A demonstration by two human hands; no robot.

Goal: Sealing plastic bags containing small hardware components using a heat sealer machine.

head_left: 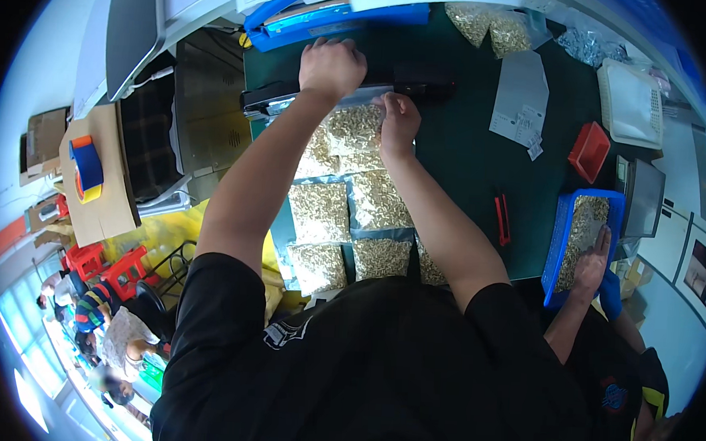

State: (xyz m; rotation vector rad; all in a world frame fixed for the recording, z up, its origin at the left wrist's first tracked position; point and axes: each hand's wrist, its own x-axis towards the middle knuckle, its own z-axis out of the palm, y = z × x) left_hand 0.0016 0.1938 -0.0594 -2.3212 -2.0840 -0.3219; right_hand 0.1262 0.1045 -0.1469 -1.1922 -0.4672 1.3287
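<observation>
A long dark bar sealer (267, 100) lies across the far side of the green table. My left hand (332, 64) is closed in a fist over its arm; the underside of the fingers is hidden. Just nearer and to the right, my right hand (399, 123) pinches the top edge of a clear plastic bag (355, 127) filled with small gold-coloured metal parts. That bag's upper edge reaches the sealer. More filled bags (320, 211) lie flat in rows between my forearms, down to the table's near edge, and my right forearm partly covers one of them.
At right, a co-worker's bare hand (592, 265) reaches into a blue tray (559, 239) of gold-coloured parts, a blue-gloved hand (611, 294) beside it. Nearby are a red cutter (502, 218), red bin (589, 151), paper sheets (519, 97) and white basket (630, 103). A blue file holder (331, 20) stands behind.
</observation>
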